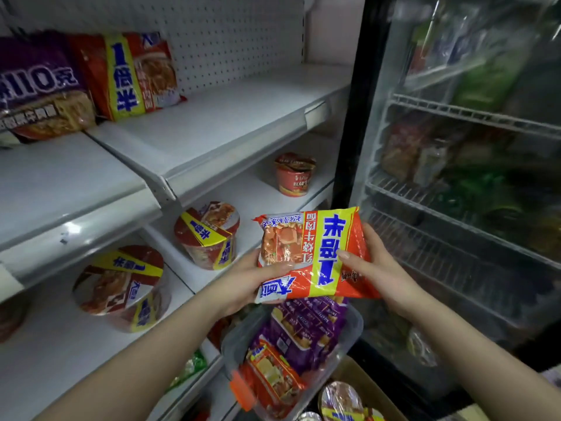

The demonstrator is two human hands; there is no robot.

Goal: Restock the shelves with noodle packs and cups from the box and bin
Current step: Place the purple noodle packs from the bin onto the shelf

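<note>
1. Head view: both hands hold one orange noodle pack (312, 253) flat, above the clear bin (349, 335); left hand (252, 281) grips its left edge, right hand (376, 265) its right edge, thumbs on top.
2. Head view: bin holds purple and orange packs; cardboard box (364, 381) with cups sits just right of and below the bin.
3. Head view: upper shelf (230, 123), well above the bin, has a matching orange shelf pack (130, 74) at the back.
4. Judgement: stand it upright beside that match, label forward, keeping both hands on it until it is seated.
</note>
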